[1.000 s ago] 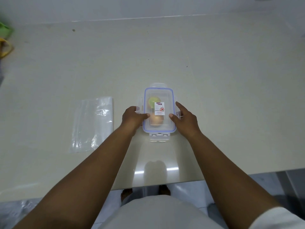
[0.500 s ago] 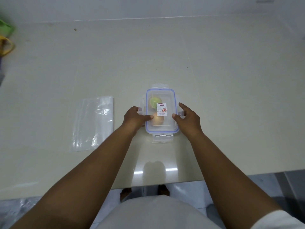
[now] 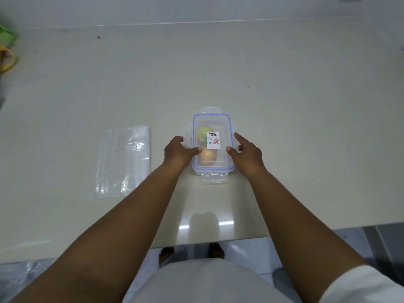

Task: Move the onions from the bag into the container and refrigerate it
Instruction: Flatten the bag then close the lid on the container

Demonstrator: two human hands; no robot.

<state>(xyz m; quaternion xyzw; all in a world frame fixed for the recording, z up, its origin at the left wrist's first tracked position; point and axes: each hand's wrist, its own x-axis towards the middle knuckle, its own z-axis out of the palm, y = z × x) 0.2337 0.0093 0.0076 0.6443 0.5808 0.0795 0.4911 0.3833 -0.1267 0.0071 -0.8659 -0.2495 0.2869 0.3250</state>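
Note:
A clear plastic container (image 3: 223, 123) with a blue-edged lid and a white label stands on the pale counter. Two onions show through the lid: a greenish one (image 3: 202, 132) at the far end and a brownish one (image 3: 206, 158) nearer me. My left hand (image 3: 178, 152) rests against the container's left side, thumb on the lid, fingers at the side latch. My right hand (image 3: 246, 153) presses the right side the same way. The clear plastic bag (image 3: 124, 160) lies flat and empty to the left.
The counter's (image 3: 284, 106) front edge runs just below my forearms, with tiled floor and my feet beneath. Green and yellow items (image 3: 6, 49) sit at the far left edge. A wall bounds the counter at the back.
Both hands stay at the container's sides with only slight finger shifts. The view has shifted a little, so the container sits slightly further right in the frame.

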